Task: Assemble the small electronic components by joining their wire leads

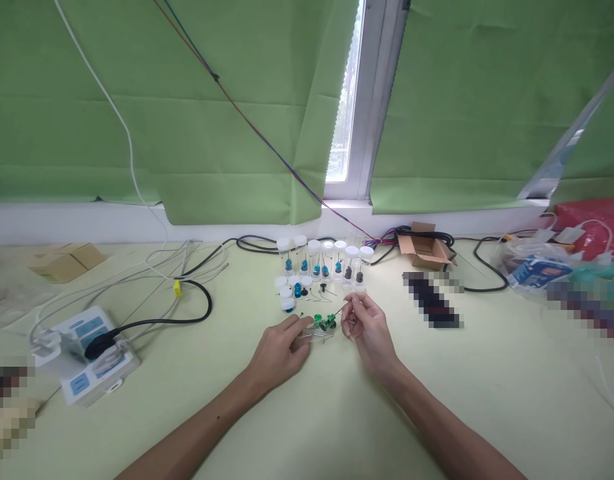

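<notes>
My left hand (281, 350) lies low on the table with its fingers closed on a clear plastic tube (317, 332) that is on its side. A thin metal rod (343, 309) is pinched between the fingertips of my right hand (369, 327). The rod's lower end meets small green and black parts (329, 323) over the tube; whether they are joined to it I cannot tell. Just beyond my hands lie white caps (285, 293), a blue part (297, 290) and small black parts (323, 287). Behind these stands a row of several clear white-capped tubes (314, 248) with blue or dark pieces inside.
At left sits a white power strip (99, 357) with plugs and cables (187, 267). An open cardboard box (424, 250) and black cables (479, 288) lie at back right. Plastic bags and a blue packet (539, 272) are farther right. Green curtains (237, 133) hang behind the table.
</notes>
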`<control>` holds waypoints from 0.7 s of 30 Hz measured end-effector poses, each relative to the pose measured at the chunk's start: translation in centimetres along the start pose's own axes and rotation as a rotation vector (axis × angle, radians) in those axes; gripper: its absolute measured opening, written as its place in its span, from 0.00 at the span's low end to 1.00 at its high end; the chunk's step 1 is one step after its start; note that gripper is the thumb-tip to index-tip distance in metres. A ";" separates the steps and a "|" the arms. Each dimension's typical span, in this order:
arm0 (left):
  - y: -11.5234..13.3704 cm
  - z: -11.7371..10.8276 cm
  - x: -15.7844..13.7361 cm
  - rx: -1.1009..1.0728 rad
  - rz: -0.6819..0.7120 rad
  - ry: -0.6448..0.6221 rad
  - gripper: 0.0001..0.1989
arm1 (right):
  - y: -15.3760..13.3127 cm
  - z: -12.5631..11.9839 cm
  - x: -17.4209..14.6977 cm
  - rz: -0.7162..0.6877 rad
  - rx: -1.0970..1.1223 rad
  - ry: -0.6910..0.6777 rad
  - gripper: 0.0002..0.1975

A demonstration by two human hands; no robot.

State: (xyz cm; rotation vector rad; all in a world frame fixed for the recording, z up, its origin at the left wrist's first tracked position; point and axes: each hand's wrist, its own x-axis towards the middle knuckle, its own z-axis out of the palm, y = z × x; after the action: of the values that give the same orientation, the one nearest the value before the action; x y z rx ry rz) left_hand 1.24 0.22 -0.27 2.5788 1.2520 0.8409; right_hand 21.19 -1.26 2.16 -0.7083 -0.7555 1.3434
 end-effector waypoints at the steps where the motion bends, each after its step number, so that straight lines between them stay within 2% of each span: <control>1: 0.0 0.0 0.0 0.001 -0.005 0.004 0.19 | 0.0 0.0 0.0 0.001 -0.005 0.001 0.13; 13: 0.0 0.1 0.0 -0.008 -0.007 0.029 0.18 | 0.0 0.2 0.1 -0.003 -0.044 0.023 0.15; 21: -0.1 -0.1 0.1 -0.027 -0.008 -0.030 0.19 | 0.1 0.2 0.3 -0.009 -0.024 0.023 0.14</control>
State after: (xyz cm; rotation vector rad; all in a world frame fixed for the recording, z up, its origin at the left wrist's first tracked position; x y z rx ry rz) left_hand 1.22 0.35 -0.18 2.5537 1.2340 0.8086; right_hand 21.02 -1.00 2.22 -0.7377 -0.7567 1.3180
